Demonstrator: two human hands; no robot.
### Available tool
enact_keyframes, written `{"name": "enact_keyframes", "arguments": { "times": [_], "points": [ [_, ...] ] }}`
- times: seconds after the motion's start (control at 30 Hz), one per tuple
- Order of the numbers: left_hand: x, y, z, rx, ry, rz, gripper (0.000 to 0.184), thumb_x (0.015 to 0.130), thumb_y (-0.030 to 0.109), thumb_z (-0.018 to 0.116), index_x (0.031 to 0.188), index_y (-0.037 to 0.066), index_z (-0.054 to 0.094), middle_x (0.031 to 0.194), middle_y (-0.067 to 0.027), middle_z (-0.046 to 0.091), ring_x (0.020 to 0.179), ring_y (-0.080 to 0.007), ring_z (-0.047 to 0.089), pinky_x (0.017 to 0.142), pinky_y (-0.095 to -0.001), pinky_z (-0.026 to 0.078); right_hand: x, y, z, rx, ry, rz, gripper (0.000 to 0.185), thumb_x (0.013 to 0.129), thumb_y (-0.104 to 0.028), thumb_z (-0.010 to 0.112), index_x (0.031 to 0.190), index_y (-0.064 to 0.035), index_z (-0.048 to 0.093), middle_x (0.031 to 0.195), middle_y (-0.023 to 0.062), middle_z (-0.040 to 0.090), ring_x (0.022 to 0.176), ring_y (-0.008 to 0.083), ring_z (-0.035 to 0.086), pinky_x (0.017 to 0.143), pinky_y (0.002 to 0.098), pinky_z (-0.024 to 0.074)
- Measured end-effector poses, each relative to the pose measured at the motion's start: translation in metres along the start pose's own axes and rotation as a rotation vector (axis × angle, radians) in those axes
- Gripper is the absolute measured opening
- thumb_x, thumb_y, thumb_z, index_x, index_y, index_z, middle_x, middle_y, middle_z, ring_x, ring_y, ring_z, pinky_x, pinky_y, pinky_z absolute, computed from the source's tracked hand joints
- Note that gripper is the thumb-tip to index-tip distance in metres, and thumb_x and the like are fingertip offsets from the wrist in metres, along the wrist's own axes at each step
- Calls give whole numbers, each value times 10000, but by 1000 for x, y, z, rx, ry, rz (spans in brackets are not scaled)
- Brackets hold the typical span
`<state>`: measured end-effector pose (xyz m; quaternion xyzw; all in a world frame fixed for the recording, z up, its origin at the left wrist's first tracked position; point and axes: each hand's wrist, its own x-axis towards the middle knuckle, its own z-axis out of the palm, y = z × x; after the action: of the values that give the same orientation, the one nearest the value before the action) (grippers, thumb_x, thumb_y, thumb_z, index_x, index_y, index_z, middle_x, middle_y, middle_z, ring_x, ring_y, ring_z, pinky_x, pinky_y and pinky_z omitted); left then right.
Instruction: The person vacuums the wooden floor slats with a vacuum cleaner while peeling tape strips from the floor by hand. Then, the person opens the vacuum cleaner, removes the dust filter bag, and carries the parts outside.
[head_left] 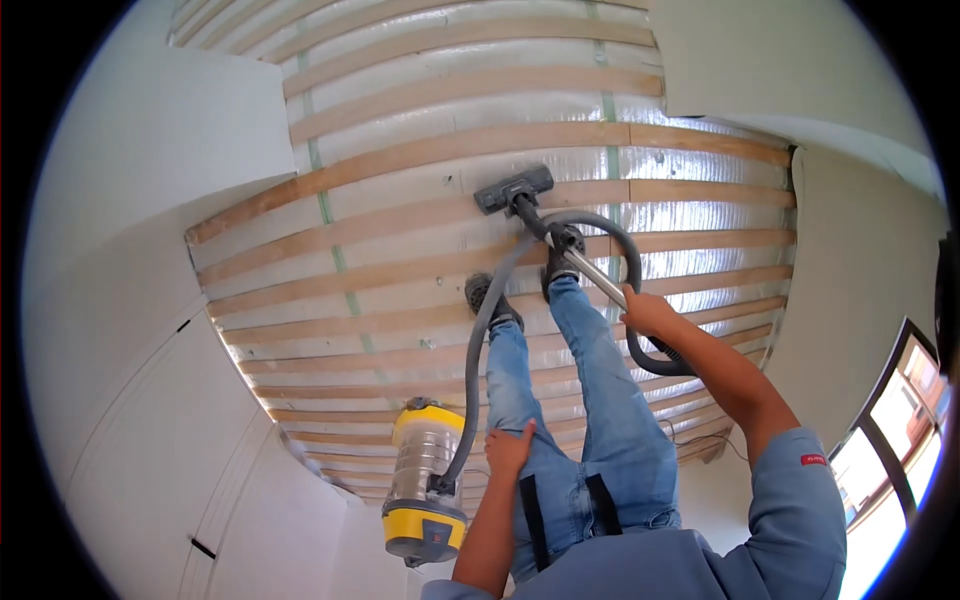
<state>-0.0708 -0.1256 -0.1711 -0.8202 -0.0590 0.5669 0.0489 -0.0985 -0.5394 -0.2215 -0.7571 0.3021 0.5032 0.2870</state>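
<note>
Blue shirt (640,568) at bottom; right hand (648,312) wraps vacuum tube (597,280) near centre; left hand (508,452) on thigh (556,465), finger spread unclear.

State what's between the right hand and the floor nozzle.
In the head view: the metal wand running from the right hand toward the floor nozzle, the grey hose crossing its lower end, and the right shoe behind.
</note>
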Motion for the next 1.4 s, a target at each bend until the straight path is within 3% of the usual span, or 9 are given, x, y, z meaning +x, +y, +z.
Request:
{"name": "enact_keyframes", "arguments": {
  "times": [0.07,0.1,0.27,0.33,0.6,0.7,0.9,1.13,1.4],
  "points": [
    [14,-3,-8,-40,-33,-2,1140,731,744,656,1324,-191,384,1316,-353,493,1221,-455,511,1042,-490,416,11,-4,-7,-152,46,0,383,868,-221,620,1176,-25,506,934,220,696,901,386,688,782,493,534],
    [21,-3,-12,-46,-64,9,1140,732,739,659,1333,-188,380,1327,-357,487,1229,-457,506,1048,-491,411,22,0,-9,-240,73,-6,471,892,-213,613,1324,-80,481,930,200,697,855,375,691,746,472,546],
    [28,7,-9,-86,-71,1,1084,732,677,701,1337,-170,398,1314,-341,505,1224,-451,509,1041,-481,429,62,19,-52,-536,228,-97,489,945,-56,484,1431,-97,447,924,207,699,805,350,699,685,452,550],
    [30,10,-1,-183,-92,-24,1056,730,657,715,1321,-166,414,1294,-326,520,1211,-446,519,1027,-477,442,59,30,-76,-699,241,-134,511,926,-84,513,1431,-80,435,945,189,684,791,327,701,661,439,548],
    [-1,74,74,-343,-38,-172,1004,723,598,737,1277,-183,435,1282,-303,498,1206,-419,489,998,-493,453,98,124,-144,-868,194,-142,650,937,-11,468,1529,-236,321,999,209,637,837,395,669,734,475,541],
    [-16,91,99,-415,-48,-246,973,723,584,739,1249,-181,448,1261,-310,506,1182,-427,505,997,-490,458,105,135,-154,-933,172,-140,667,931,-10,475,1539,-217,297,998,208,640,826,388,669,726,478,539],
    [-46,128,160,-625,-130,-319,877,718,570,734,1157,-156,508,1190,-305,553,1139,-443,538,995,-479,469,120,115,-150,-1043,158,-155,560,931,-67,479,1484,-133,413,941,206,667,862,400,674,721,472,534],
    [-41,143,176,-687,-162,-422,876,717,581,725,1165,-140,510,1190,-276,559,1135,-416,548,987,-471,471,119,71,-157,-1220,192,-171,661,931,-49,469,1546,-200,279,1049,230,648,921,384,679,814,468,524],
    [-40,139,192,-748,-168,-418,868,707,568,716,1180,-132,519,1216,-263,548,1162,-399,530,986,-484,460,141,-14,-119,-1152,271,-213,676,897,-33,505,1523,-216,326,1028,219,651,929,368,679,820,458,520]
  ]
}}
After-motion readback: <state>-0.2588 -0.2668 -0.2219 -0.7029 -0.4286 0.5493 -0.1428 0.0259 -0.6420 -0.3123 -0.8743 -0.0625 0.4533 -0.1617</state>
